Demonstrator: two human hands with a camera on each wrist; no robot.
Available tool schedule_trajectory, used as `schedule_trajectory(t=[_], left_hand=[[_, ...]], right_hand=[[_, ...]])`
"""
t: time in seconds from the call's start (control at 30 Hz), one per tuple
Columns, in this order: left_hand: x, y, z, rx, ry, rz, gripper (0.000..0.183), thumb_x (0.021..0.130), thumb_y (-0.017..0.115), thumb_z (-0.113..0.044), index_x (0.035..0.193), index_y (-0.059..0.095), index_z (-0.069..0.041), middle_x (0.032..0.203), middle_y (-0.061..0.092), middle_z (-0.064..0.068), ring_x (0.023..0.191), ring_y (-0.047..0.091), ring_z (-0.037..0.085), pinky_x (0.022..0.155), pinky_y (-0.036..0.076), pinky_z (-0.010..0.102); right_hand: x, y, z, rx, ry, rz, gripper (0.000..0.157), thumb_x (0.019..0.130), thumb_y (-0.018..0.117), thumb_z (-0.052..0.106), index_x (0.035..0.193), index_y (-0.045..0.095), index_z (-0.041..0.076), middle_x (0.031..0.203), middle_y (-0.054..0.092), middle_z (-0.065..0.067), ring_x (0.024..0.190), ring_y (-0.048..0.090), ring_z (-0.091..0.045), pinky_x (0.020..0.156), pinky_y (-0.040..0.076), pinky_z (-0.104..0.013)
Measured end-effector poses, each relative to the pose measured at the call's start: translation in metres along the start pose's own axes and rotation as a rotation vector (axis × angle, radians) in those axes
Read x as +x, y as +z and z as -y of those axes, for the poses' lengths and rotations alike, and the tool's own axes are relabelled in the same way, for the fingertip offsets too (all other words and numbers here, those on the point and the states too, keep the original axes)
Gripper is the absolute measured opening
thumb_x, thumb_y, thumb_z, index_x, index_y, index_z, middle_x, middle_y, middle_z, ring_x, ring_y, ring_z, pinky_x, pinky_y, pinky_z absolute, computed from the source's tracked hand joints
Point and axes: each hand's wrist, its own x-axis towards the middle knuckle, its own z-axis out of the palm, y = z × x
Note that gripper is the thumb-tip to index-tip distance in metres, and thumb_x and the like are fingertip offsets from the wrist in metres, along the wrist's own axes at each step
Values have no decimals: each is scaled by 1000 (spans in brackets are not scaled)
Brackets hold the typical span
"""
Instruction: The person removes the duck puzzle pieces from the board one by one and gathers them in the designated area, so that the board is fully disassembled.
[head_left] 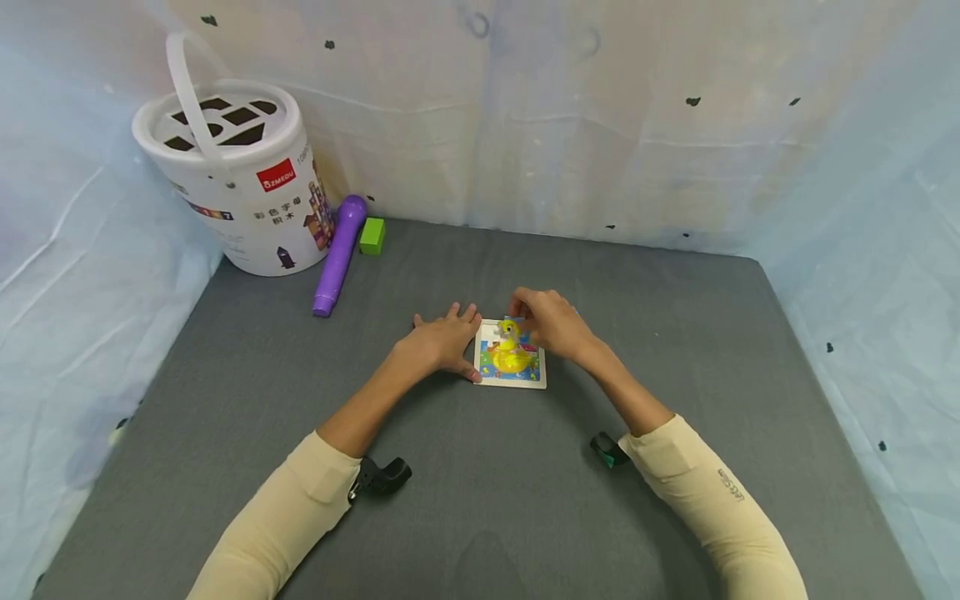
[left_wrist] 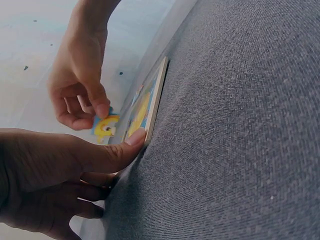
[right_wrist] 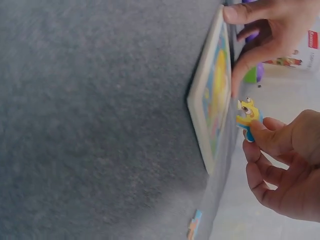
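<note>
A small square jigsaw board (head_left: 508, 384) with a pale wooden frame lies on the grey table, its picture showing a yellow duck. My left hand (head_left: 438, 343) is spread along the board's left side, its thumb (left_wrist: 136, 137) touching the near corner of the frame. Above the far part of the board, my right hand (head_left: 557, 323) pinches a puzzle piece (right_wrist: 250, 114) between thumb and forefinger. This piece carries a yellow head with an eye and some blue. It is tilted up, apart from the board in both wrist views.
Another loose puzzle piece (right_wrist: 195, 224) lies on the table beyond the board in the right wrist view. At the back left stand a white lidded bucket (head_left: 247, 192), a purple toy microphone (head_left: 341, 254) and a green block (head_left: 372, 237). Pale curtains (head_left: 600, 125) border the table.
</note>
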Motion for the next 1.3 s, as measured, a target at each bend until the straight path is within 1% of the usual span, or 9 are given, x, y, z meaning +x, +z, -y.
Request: schedule_trajectory(t=[0.17,0.3,0.5,0.6,0.77,0.93,1.13,1.23,1.3], left_hand=[[0,0,0,-2,5,-3,110,88,81,-51,168,19,-11,178,8,10,166,10,36,118,21,82],[1,0,0,2,-3,-14,110,88,81,-51,168,18,-11,178,8,10,166,10,36,119,20,82],[3,1,-1,2,-2,-24,111,87,81,-51,169,18,-11,178,9,9,166,9,35,119,20,81],[1,2,0,-7,2,-9,110,88,81,-50,168,17,-10,178,8,10,166,8,36,119,19,82],[-1,1,1,-7,8,-1,110,88,81,-50,168,17,-10,178,8,10,166,8,36,119,20,82],[-1,0,0,1,-3,4,111,88,81,-49,168,17,-10,178,7,10,166,8,36,119,19,81],[-2,-1,0,-7,-1,5,110,89,81,-49,168,17,-10,178,7,10,166,7,36,119,19,81],[-3,-1,-1,-14,4,1,110,89,81,-49,169,17,-10,178,7,10,166,7,36,119,19,81],[-3,-2,-2,-16,1,-1,110,89,81,-49,169,17,-10,178,7,10,166,7,36,119,19,81]], right_hand=[[-5,-16,-3,35,54,-51,13,96,65,-9,105,69,0,102,73,-18,91,70,-31,82,60,-45],[-14,-35,-12,67,91,-90,13,98,63,-8,107,69,-2,108,70,-20,96,68,-34,84,59,-46],[-33,-63,-43,63,186,-126,14,100,62,-6,110,71,-4,112,69,-24,97,69,-37,83,56,-47],[-43,-71,-61,58,236,-100,15,100,60,-6,109,72,-5,108,71,-26,93,70,-38,78,54,-42],[-51,-70,-87,67,291,-36,15,99,59,-8,107,72,-7,101,70,-27,88,70,-40,70,51,-32],[-48,-59,-105,71,283,-27,15,96,59,-11,105,71,-8,98,71,-27,85,70,-35,68,49,-27],[-41,-51,-106,-76,276,8,12,96,68,-3,107,71,-6,95,63,-23,82,59,-30,70,45,-35],[-40,-51,-103,-135,295,50,20,96,73,5,112,71,-5,98,60,-21,85,57,-29,72,46,-41],[-39,-53,-101,-155,274,75,25,94,76,8,114,71,-6,99,62,-22,86,58,-30,74,48,-45]])
